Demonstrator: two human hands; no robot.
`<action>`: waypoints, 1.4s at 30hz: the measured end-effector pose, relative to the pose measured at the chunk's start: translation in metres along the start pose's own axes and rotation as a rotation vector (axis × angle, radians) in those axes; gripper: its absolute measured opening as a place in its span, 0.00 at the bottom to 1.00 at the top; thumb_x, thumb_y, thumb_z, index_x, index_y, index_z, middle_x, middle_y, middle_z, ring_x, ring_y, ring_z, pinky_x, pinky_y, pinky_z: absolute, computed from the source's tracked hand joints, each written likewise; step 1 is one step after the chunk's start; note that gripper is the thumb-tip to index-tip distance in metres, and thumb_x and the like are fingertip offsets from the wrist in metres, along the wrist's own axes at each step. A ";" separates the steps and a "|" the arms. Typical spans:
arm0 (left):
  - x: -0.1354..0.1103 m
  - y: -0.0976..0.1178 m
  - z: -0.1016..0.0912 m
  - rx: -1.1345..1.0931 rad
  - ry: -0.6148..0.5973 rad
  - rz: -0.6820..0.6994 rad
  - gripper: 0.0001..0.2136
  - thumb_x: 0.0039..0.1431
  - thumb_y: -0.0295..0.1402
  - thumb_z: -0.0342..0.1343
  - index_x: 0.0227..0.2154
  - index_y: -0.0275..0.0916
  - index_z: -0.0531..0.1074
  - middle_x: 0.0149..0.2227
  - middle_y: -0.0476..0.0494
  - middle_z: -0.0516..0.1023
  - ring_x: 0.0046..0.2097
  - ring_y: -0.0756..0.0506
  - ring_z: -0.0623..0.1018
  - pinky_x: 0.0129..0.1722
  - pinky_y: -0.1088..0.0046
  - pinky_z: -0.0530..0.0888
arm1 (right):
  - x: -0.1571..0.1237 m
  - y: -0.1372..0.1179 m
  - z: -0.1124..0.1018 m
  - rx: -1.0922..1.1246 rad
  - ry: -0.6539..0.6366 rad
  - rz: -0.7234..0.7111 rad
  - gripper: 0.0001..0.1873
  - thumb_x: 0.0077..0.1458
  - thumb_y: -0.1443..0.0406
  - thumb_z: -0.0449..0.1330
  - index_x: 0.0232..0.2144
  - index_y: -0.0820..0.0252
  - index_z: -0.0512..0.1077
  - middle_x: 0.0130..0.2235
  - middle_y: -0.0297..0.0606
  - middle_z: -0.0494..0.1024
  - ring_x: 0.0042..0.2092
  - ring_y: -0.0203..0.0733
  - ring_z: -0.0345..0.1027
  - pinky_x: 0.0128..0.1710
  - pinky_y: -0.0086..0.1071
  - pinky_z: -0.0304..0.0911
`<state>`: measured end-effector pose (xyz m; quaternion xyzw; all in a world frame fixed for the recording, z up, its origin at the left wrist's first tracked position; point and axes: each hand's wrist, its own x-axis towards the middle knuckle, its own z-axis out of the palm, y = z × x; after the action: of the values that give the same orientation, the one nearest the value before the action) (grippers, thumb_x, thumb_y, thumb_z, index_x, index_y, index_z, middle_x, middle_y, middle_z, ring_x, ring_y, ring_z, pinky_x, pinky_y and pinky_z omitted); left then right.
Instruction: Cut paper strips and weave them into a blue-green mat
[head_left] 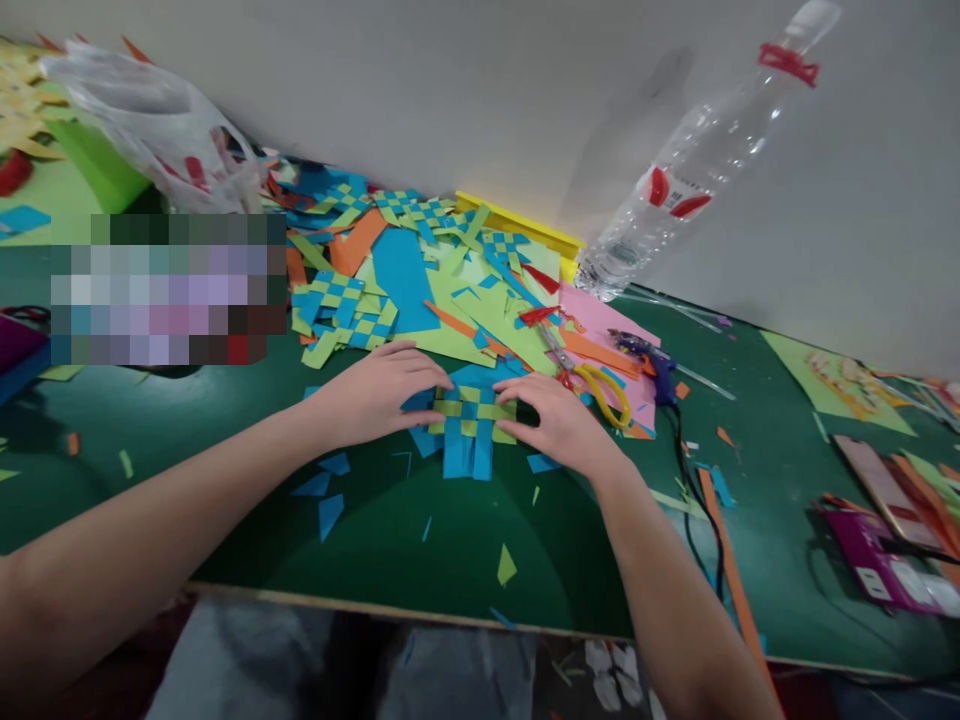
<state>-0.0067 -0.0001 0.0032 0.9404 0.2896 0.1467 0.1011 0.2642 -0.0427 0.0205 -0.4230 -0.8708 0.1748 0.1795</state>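
Note:
A small woven paper piece (469, 409) of blue and yellow-green strips lies on the green table, its blue strip ends hanging loose towards me. My left hand (382, 395) pinches its left edge between thumb and fingers. On the opposite side, my right hand (551, 415) is closed on the right edge the same way. The fingertips partly hide the strip ends at both sides. Just beyond my right hand lie scissors (611, 398) with yellow handles. More woven checkered pieces (349, 310) are piled past my left hand.
Behind the scissors is a blue glue gun (656, 365) with a black cord. A clear plastic bottle (675, 190) stands near the wall. Paper scraps (331, 515) litter the green table (360, 565). To the right are a phone (885, 490) and a purple box (862, 555); a plastic bag (157, 120) sits far left.

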 end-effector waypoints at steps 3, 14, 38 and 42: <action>0.000 0.000 0.000 0.012 -0.004 0.002 0.19 0.59 0.47 0.55 0.48 0.42 0.71 0.50 0.43 0.76 0.53 0.42 0.73 0.61 0.60 0.58 | 0.000 0.000 0.000 -0.004 0.001 -0.003 0.07 0.56 0.63 0.61 0.38 0.57 0.71 0.49 0.42 0.76 0.53 0.46 0.68 0.53 0.45 0.62; 0.000 0.002 0.000 0.025 -0.008 0.014 0.14 0.61 0.41 0.54 0.47 0.42 0.72 0.48 0.44 0.77 0.53 0.43 0.73 0.61 0.59 0.55 | 0.000 0.003 0.002 -0.001 0.010 -0.016 0.07 0.56 0.63 0.61 0.38 0.56 0.71 0.49 0.41 0.76 0.53 0.46 0.68 0.54 0.46 0.61; -0.001 0.007 -0.007 -0.008 -0.061 0.037 0.23 0.57 0.48 0.56 0.52 0.41 0.67 0.51 0.43 0.75 0.56 0.42 0.71 0.61 0.61 0.54 | -0.002 -0.005 -0.003 0.031 -0.064 -0.042 0.21 0.51 0.58 0.65 0.46 0.57 0.70 0.54 0.44 0.72 0.56 0.49 0.64 0.56 0.48 0.58; -0.001 0.007 -0.006 -0.023 -0.042 0.038 0.22 0.57 0.47 0.56 0.52 0.43 0.68 0.51 0.44 0.76 0.55 0.42 0.72 0.61 0.60 0.54 | -0.002 -0.005 -0.002 0.024 -0.043 -0.041 0.19 0.52 0.59 0.65 0.45 0.57 0.70 0.54 0.43 0.73 0.55 0.48 0.65 0.56 0.47 0.58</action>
<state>-0.0062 -0.0056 0.0099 0.9473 0.2680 0.1322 0.1150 0.2631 -0.0463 0.0242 -0.3990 -0.8808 0.1905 0.1694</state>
